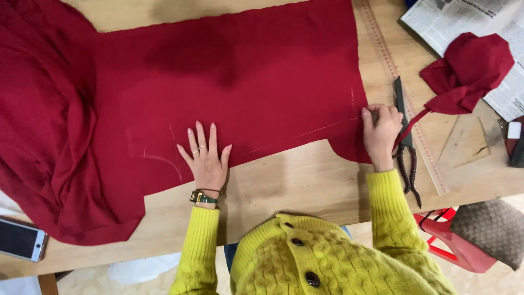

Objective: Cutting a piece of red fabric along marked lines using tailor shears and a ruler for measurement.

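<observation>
Down near the bottom, the person's yellow knitted cardigan (pixel 327 262) looks thick and bumpy, with dark round buttons down the front. Both sleeves reach out over a light wooden table (pixel 295 186) that is smooth and pale brown. The left hand (pixel 204 158) lies flat on the big red cloth (pixel 240 82), just inside its near edge, palm down, with the fingers straight and spread apart. It has rings on the fingers and a small watch with a gold square case on the wrist (pixel 203 197). The right hand (pixel 380 134) sits at the right edge of the red cloth, where the cloth dips toward the person. Its fingers are curled together, pressing down at the cloth's edge; I cannot tell if they pinch something small. The red cloth is soft and a bit fuzzy, flat in the middle and bunched up in folds on the far left. Thin pale chalk lines (pixel 322 128) run across it between the two hands. Just right of the right hand lie dark metal scissors (pixel 405 142) with long looped handles, touching a long wooden ruler (pixel 404 93) that runs away up the table. At the near left corner is a phone (pixel 21 239) with a dark screen. A red plastic stool (pixel 456 243) stands at the near right. Farther off to the right, a small folded scrap of red cloth (pixel 469 71) rests on newspaper (pixel 469 22).
</observation>
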